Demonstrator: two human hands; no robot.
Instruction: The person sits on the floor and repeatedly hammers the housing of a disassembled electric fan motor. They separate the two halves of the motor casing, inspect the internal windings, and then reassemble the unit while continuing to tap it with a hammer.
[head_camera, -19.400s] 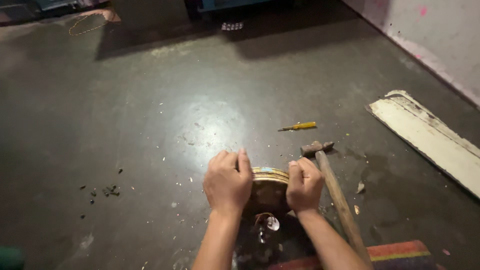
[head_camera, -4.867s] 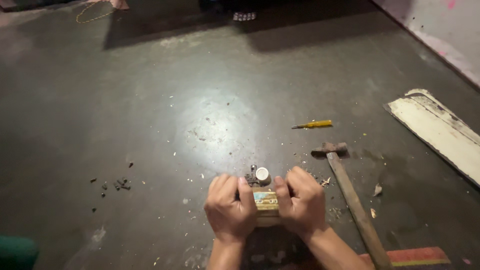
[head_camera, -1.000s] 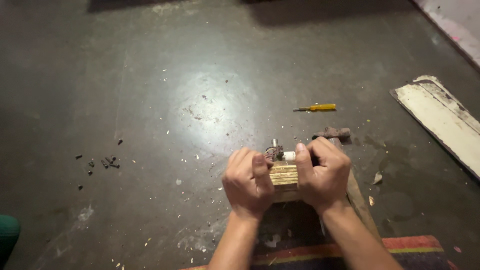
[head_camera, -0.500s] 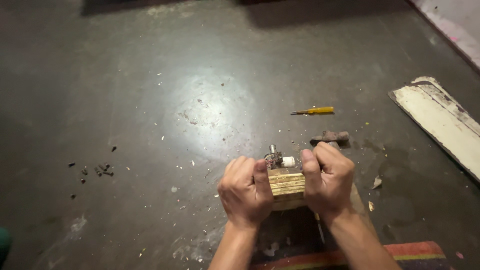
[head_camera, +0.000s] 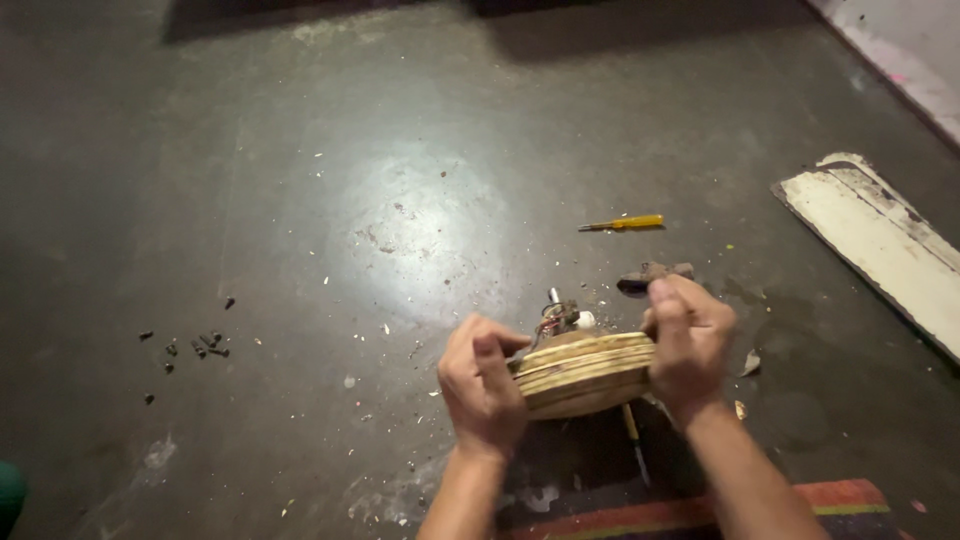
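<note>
Both my hands grip a round, flat, yellowish disc-shaped housing (head_camera: 585, 372) with grooved edges, held a little above the dark floor. My left hand (head_camera: 483, 385) clasps its left rim and my right hand (head_camera: 688, 345) clasps its right rim. A short metal shaft with red wires and a white piece (head_camera: 560, 314) sticks up from the housing's top. A hammer head (head_camera: 655, 275) shows just beyond my right hand; its handle is mostly hidden under my right arm.
A yellow-handled screwdriver (head_camera: 625, 224) lies on the floor farther out. Several small dark screws (head_camera: 195, 345) are scattered at the left. A worn white board (head_camera: 880, 245) lies at the right. A striped mat edge (head_camera: 690, 512) is near me.
The housing has been turned in my hands so its grooved edge now faces me, and my hands have spread wider on its rims. The view has shifted slightly.
</note>
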